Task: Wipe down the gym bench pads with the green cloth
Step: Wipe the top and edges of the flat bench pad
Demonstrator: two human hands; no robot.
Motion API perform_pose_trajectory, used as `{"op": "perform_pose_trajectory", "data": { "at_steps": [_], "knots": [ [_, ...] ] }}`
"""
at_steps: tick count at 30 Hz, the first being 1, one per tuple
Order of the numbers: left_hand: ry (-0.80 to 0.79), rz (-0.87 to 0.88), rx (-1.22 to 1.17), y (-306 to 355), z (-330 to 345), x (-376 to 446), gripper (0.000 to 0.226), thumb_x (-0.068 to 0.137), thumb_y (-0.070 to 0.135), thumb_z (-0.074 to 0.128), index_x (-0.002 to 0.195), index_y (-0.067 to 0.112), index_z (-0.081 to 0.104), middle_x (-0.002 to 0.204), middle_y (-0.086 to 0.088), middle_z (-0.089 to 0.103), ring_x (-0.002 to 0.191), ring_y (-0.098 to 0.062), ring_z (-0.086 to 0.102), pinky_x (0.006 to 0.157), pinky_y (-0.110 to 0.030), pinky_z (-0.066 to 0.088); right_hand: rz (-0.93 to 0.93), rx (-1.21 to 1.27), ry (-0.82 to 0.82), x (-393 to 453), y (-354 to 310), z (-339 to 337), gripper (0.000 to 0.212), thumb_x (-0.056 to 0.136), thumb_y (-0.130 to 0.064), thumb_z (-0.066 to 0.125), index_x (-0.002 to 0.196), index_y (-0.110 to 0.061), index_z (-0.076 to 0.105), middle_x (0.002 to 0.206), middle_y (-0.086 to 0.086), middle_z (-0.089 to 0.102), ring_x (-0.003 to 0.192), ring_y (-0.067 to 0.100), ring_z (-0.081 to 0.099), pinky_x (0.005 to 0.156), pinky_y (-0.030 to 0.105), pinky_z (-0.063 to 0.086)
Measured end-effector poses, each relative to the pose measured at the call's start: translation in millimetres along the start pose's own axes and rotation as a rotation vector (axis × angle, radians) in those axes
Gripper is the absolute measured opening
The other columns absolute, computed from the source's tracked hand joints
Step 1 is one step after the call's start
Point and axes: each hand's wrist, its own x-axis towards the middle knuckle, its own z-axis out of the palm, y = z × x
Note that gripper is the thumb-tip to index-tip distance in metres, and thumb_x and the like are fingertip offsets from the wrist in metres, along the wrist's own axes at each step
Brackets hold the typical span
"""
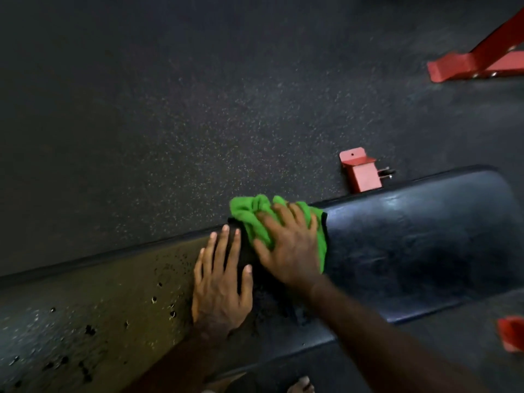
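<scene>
The right hand point(286, 245) lies at the centre of the frame with fingers spread and slightly bent, pressing the bunched green cloth point(255, 214) onto the far edge of the bench pad point(411, 245). Just left of it, the left hand point(221, 282) rests flat on the pad, fingers straight and apart, holding nothing. The dark pad runs from lower left to right across the frame; its left part is worn and pitted, its right part smooth and glossy. Behind it lies speckled dark floor point(170, 109). A red bracket point(360, 173) stands just beyond the pad, and a red frame point(476, 63) sits at upper right.
</scene>
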Motion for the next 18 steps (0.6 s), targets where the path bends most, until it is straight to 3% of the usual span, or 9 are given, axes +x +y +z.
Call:
{"op": "perform_pose_trajectory", "data": {
  "at_steps": [2, 4, 6, 7, 8, 11, 13, 16, 18],
  "knots": [
    [-0.010, 0.004, 0.000, 0.0, 1.8, 4.2, 0.066, 0.103, 0.043, 0.037, 0.164, 0.022, 0.024, 0.173, 0.001, 0.014, 0.160, -0.020, 0.009, 0.126, -0.046, 0.013, -0.123, -0.058, -0.007, 16.9, 43.4, -11.0, 0.059, 0.082, -0.057, 0.054, 0.132, -0.028, 0.068, 0.134, 0.008, 0.065, 0.122, 0.035, 0.058, 0.104, 0.059, 0.040],
    [-0.024, 0.007, 0.006, -2.5, 3.7, 2.2, 0.067, 0.103, 0.043, 0.037, 0.165, 0.023, 0.021, 0.173, 0.002, 0.012, 0.160, -0.020, 0.006, 0.126, -0.045, 0.010, 0.127, -0.052, 0.103, 25.0, 63.0, -16.2, 0.053, 0.083, -0.055, 0.058, 0.126, -0.026, 0.070, 0.125, 0.007, 0.066, 0.116, 0.036, 0.059, 0.101, 0.053, 0.040],
    [-0.026, 0.009, 0.006, -2.4, 4.1, -0.1, 0.067, 0.103, 0.043, 0.036, 0.165, 0.023, 0.019, 0.173, 0.002, 0.011, 0.160, -0.020, 0.006, 0.126, -0.048, 0.013, 0.442, -0.008, 0.215, 12.0, 37.9, -5.7, 0.054, 0.082, -0.052, 0.058, 0.129, -0.027, 0.067, 0.137, 0.009, 0.062, 0.129, 0.036, 0.053, 0.110, 0.056, 0.035],
    [-0.017, 0.009, 0.007, -1.3, 3.3, 2.2, 0.067, 0.103, 0.043, 0.035, 0.165, 0.023, 0.020, 0.173, 0.002, 0.011, 0.160, -0.020, 0.008, 0.126, -0.050, 0.016, 0.503, 0.020, 0.230, 5.1, 15.3, -0.1, 0.058, 0.081, -0.051, 0.057, 0.134, -0.028, 0.065, 0.146, 0.009, 0.056, 0.137, 0.037, 0.048, 0.114, 0.060, 0.032],
    [-0.015, 0.002, 0.010, -2.6, 3.7, 0.9, 0.067, 0.102, 0.043, 0.035, 0.164, 0.022, 0.022, 0.173, 0.001, 0.013, 0.160, -0.021, 0.010, 0.125, -0.052, 0.020, 0.448, 0.034, 0.202, -8.4, -7.1, 7.3, 0.061, 0.081, -0.051, 0.056, 0.138, -0.030, 0.062, 0.153, 0.009, 0.052, 0.142, 0.038, 0.043, 0.115, 0.063, 0.030],
    [0.010, 0.008, -0.002, -1.6, 3.0, 3.8, 0.065, 0.100, 0.042, 0.037, 0.160, 0.015, 0.035, 0.171, -0.005, 0.020, 0.158, -0.026, 0.016, 0.122, -0.057, 0.025, -0.086, -0.003, 0.013, -36.7, 7.0, 9.4, 0.063, 0.085, -0.054, 0.056, 0.145, -0.033, 0.059, 0.159, 0.006, 0.046, 0.148, 0.036, 0.038, 0.114, 0.064, 0.035],
    [-0.005, 0.004, 0.014, -1.8, 5.4, 1.9, 0.065, 0.101, 0.043, 0.038, 0.161, 0.018, 0.031, 0.172, -0.004, 0.019, 0.159, -0.025, 0.015, 0.123, -0.053, 0.020, -0.161, -0.067, 0.046, -34.2, 51.0, 1.0, 0.063, 0.086, -0.052, 0.058, 0.145, -0.030, 0.060, 0.158, 0.008, 0.048, 0.144, 0.037, 0.045, 0.111, 0.063, 0.040],
    [0.008, 0.008, 0.015, 0.0, 5.1, 2.3, 0.068, 0.102, 0.043, 0.039, 0.164, 0.022, 0.022, 0.173, -0.001, 0.015, 0.159, -0.023, 0.011, 0.125, -0.050, 0.016, 0.389, 0.049, 0.277, -36.8, 51.9, 0.1, 0.062, 0.084, -0.046, 0.059, 0.142, -0.026, 0.062, 0.157, 0.009, 0.049, 0.142, 0.038, 0.046, 0.114, 0.059, 0.036],
    [0.017, 0.009, 0.011, -0.2, 3.8, 2.5, 0.069, 0.101, 0.044, 0.038, 0.164, 0.022, 0.022, 0.173, 0.000, 0.014, 0.159, -0.022, 0.012, 0.124, -0.051, 0.018, 0.564, 0.070, 0.319, -47.3, 5.4, 11.3, 0.064, 0.083, -0.047, 0.056, 0.144, -0.026, 0.059, 0.160, 0.009, 0.044, 0.146, 0.039, 0.040, 0.116, 0.063, 0.032]
  ]
}}
